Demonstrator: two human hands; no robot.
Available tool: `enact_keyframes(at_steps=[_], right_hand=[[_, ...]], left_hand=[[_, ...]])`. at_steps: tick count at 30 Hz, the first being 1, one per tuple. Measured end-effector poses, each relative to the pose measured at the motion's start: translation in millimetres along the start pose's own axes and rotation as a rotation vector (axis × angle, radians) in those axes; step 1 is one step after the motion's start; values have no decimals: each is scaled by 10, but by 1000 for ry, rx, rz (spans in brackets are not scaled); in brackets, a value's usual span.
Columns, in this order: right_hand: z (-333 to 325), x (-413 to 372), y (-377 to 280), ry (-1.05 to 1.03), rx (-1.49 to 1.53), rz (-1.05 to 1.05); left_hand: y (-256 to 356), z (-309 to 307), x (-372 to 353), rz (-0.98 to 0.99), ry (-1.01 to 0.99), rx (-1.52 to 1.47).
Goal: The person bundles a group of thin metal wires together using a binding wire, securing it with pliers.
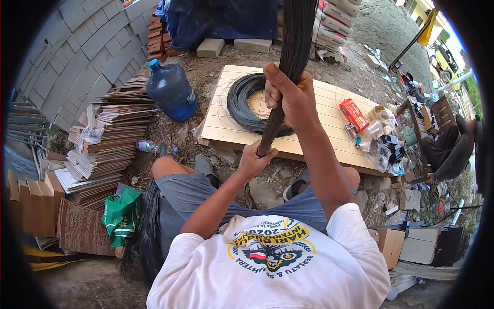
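Observation:
A long bundle of thin dark wire strands (297, 38) rises from my lap toward the top edge of the head view, where its upper end is cut off. My right hand (292, 98) is wrapped round it at mid-length, thumb pointing up. Lower down, my left hand (256, 161) grips the bundle's bottom end. Behind my hands, a coil of dark wire (239, 105) lies on a low tiled board (319, 139). More long dark strands (150, 226) hang beside my left thigh.
A blue water jug (172, 92), stacked tiles (110, 139) and a green bag (122, 216) stand at left. On the board's right end lie a red packet (353, 114) and assorted clutter. Another person (450, 147) sits at far right. Cement bags (332, 26) are piled behind.

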State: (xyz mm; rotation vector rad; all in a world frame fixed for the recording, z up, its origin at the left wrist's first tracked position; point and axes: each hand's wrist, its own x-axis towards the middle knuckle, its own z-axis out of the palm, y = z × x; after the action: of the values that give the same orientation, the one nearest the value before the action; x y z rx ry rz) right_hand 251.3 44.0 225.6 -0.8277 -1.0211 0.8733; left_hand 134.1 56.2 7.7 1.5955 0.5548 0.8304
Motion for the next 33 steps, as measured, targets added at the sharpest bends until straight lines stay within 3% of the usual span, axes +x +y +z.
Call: enact_keyframes(at_steps=[4, 9, 12, 15, 19, 23, 25, 27, 33], right_hand=[[26, -29, -177, 143, 48, -11], [-95, -105, -412, 97, 167, -38], [-259, -210, -493, 48, 219, -56], [-400, -309, -623, 53, 295, -80], [-578, -273, -833, 105, 392, -119], [-671, -252, -908, 159, 515, -168], [-782, -273, -827, 182, 501, -167], [-854, -312, -766, 192, 494, -159], [-827, -348, -739, 243, 294, -214]], left_hand=[[19, -107, -50, -75, -248, -57], [266, 16, -247, 107, -174, -107], [325, 74, -346, 59, -344, -204], [426, 93, -400, 196, -376, -164], [639, 36, -398, 231, -345, -170], [726, 2, -345, 139, -400, -154], [664, 21, -296, 191, -391, -172], [670, -13, -279, 69, -450, -83], [795, -118, -145, 15, -401, 42]])
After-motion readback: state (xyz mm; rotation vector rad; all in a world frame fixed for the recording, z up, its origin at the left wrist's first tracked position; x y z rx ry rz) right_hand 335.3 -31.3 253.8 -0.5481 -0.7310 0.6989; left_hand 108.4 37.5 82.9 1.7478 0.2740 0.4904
